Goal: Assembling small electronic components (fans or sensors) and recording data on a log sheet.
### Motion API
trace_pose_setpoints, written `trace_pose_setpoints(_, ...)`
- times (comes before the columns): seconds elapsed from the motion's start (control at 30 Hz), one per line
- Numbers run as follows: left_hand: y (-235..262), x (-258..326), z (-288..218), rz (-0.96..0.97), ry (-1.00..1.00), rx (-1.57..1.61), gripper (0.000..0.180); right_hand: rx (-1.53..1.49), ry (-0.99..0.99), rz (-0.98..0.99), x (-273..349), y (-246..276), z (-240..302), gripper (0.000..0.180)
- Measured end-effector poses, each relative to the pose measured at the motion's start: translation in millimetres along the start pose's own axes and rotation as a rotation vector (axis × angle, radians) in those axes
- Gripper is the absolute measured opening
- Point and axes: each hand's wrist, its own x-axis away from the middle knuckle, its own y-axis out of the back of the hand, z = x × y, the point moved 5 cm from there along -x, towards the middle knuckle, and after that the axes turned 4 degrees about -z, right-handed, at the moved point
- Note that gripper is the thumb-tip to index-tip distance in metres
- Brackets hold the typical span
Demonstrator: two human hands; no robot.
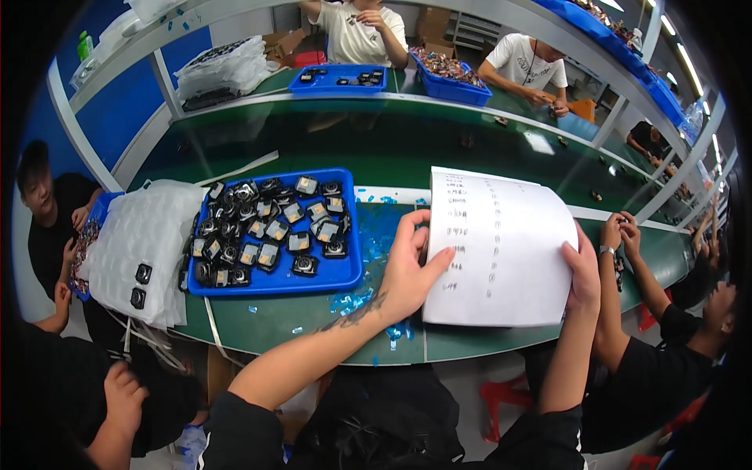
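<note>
The left hand (409,270) grips the left edge of a white paper booklet (505,243), thumb on the page; the right hand (583,270) clasps its right edge. The booklet sits between them, over the green bench (266,325), right of a blue tray (349,266).

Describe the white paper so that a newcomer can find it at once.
On the near side of the green table sits a blue tray of black parts. To its right, the left hand and right hand hold the paper, which alone carries handwritten rows.
</note>
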Motion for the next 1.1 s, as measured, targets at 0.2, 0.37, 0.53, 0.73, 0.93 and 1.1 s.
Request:
trace_pose_setpoints(0.2, 9.0, 19.5, -36.6, 0.255, -0.02, -0.143, 0.052, -0.006, 0.04, -0.063, 18.0, -15.7, -1.6, 0.067)
trace_pose_setpoints(0.37, 24.4, 20.5, -31.1, 0.147, 0.068, -0.114, 0.059, 0.021, 0.228, -0.109, 22.2, -21.3, -6.9, 0.07)
trace_pose_setpoints(0.53, 33.0, 28.4, -38.7, 0.104, 0.122, -0.049, 0.064, -0.059, 0.17, -0.082, 16.1, -35.5, -14.0, 0.068)
trace_pose_setpoints(0.73, 51.1, 46.8, -62.5, 0.075, 0.08, 0.06, 0.067, -0.079, 0.181, -0.041, 10.4, -63.0, -20.3, 0.066)
trace_pose_setpoints(0.93, 107.9, 77.6, -87.7, -0.143, -0.005, 0.139, 0.063, -0.222, 0.153, 0.071, 3.6, -134.7, -25.1, 0.065)
trace_pose_setpoints(1.1, 174.0, 106.7, -108.2, -0.44, -0.043, 0.509, 0.038, -0.317, 0.161, 0.175, 8.4, -195.6, -17.3, 0.066)
